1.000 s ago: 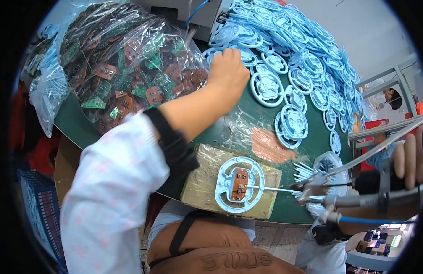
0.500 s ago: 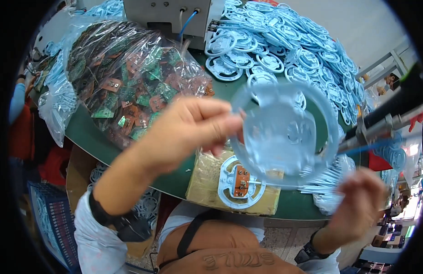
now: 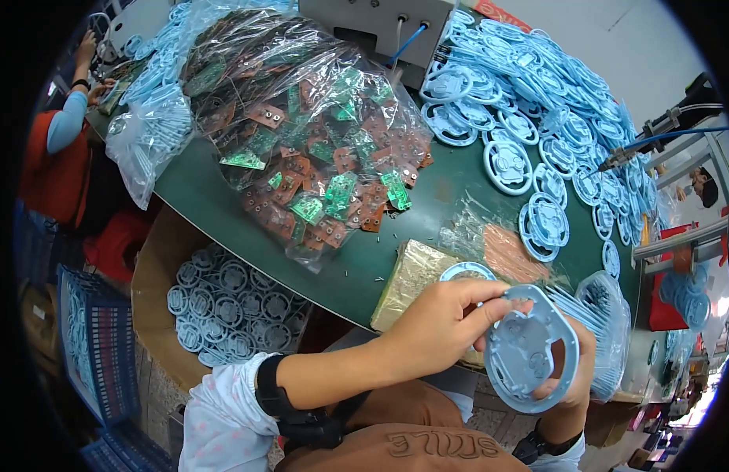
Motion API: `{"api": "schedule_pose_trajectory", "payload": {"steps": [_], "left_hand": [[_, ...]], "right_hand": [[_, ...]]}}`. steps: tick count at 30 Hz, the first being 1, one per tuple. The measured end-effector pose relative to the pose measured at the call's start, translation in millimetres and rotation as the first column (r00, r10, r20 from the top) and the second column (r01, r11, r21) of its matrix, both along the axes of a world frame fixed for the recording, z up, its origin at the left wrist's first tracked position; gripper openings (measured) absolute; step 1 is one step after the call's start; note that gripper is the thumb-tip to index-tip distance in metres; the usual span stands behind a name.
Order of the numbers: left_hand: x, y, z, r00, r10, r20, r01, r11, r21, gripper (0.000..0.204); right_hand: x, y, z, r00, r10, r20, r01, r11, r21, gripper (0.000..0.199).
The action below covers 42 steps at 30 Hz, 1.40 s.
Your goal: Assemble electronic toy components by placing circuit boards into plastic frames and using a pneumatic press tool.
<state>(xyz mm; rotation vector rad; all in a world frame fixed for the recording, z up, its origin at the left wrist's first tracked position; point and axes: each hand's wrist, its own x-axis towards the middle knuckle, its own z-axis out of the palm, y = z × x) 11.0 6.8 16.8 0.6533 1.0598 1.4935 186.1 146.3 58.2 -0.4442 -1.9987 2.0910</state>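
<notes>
Both my hands hold a light-blue plastic wheel-shaped part [image 3: 512,346] low in front of me, tilted, with its moulded inner side showing. My left hand [image 3: 447,322] pinches its upper left rim between thumb and fingers. On the opposite side my right hand [image 3: 581,366] grips the edge, its thumb over the lower rim and the fingers partly hidden behind. Just behind my left hand is a box wrapped in yellowish tape [image 3: 407,285]. A second blue wheel-shaped part [image 3: 466,269] lies on it, mostly covered by my hand and the held piece.
A clear bag of brown and green circuit boards [image 3: 317,157] covers the left of the green table [image 3: 246,228]. Blue parts [image 3: 529,86] are heaped far right; thin blue sticks [image 3: 604,330] lie in a bag. A screwdriver tool [image 3: 616,157] hangs right. A carton [image 3: 156,315] holds more parts.
The blue wheel-shaped part has come down and nearer to me. My right hand, apart from it before, now grips it too. The view has shifted, showing more at the left.
</notes>
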Motion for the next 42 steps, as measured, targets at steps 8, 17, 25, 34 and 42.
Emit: {"api": "schedule_pose_trajectory", "payload": {"steps": [8,17,25,34,42], "left_hand": [[-41.8,-13.5,-11.8,0.526,-0.05,-0.849,-0.176,0.97,-0.167,0.024],[-36.8,-12.1,-36.0,0.956,-0.07,0.285,0.099,0.991,-0.089,0.033],[-32.4,-12.4,-33.2,0.922,-0.141,0.36,0.167,0.985,-0.044,0.034],[-27.8,-13.7,-31.4,0.915,-0.156,0.371,0.184,0.982,-0.041,0.034],[-25.0,-13.5,-31.3,0.926,-0.16,0.342,0.165,0.986,0.014,0.033]], "right_hand": [[-19.5,8.4,0.6,0.991,-0.08,0.105,-0.036,0.607,0.794,0.073],[-24.3,1.2,-34.2,0.994,0.087,0.062,-0.097,0.484,0.869,0.068],[-11.9,-2.2,-30.7,0.992,0.127,-0.024,-0.042,0.491,0.87,0.064],[-4.7,-3.0,-27.7,0.983,0.184,-0.008,-0.08,0.47,0.879,0.064],[-2.8,-6.8,-28.3,0.989,0.139,-0.044,-0.032,0.502,0.864,0.064]]}}
